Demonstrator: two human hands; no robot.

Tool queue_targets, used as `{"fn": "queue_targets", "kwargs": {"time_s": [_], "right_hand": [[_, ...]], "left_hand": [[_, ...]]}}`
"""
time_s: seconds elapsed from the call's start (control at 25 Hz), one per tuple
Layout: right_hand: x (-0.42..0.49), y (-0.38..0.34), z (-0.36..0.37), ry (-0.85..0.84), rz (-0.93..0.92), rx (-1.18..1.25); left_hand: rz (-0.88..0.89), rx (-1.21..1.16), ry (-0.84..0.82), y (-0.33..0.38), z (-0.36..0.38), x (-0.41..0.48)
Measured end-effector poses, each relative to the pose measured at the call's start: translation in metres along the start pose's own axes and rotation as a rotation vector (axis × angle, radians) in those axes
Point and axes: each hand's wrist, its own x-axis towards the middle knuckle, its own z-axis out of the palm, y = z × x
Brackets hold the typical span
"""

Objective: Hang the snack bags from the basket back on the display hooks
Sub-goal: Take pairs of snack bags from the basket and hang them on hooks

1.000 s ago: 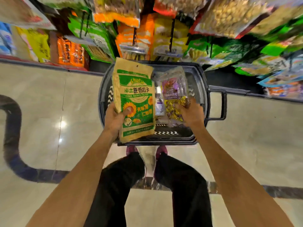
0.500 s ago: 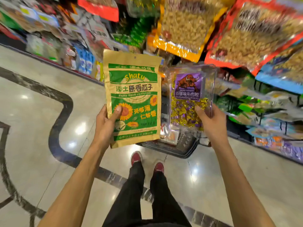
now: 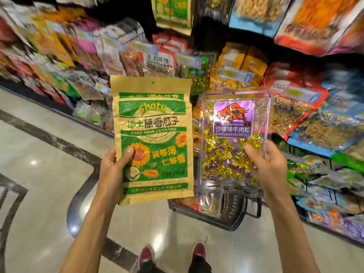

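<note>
We are holding two snack bags upright in front of the display — our left hand [image 3: 113, 172] is gripping the sunflower seed bag [image 3: 152, 138] by its lower left edge, our right hand [image 3: 269, 170] the clear beef candy bag [image 3: 234, 138]. The basket [image 3: 232, 213] is sitting on the floor [image 3: 39, 194] below them.

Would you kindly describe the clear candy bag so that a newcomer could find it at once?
Start at the snack display wall and come down to the two bags held up before it. The clear bag is in the right hand, beside the paper sunflower seed bag in the left hand. Only it is see-through, with gold and purple wrapped pieces under a purple bull label.
</note>
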Motion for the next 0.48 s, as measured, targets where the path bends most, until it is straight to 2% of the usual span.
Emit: {"fn": "queue_targets", "kwargs": {"time_s": [0.32,0.48], "right_hand": [[-0.045,-0.068,0.071,0.171,-0.105,0.091],[-0.049,-0.092,0.092,0.236,-0.128,0.121]], "left_hand": [[0.113,-0.009,-0.143,0.064,-0.070,0.028],[0.113,-0.037,-0.192,0.091,-0.085,0.053]]}}
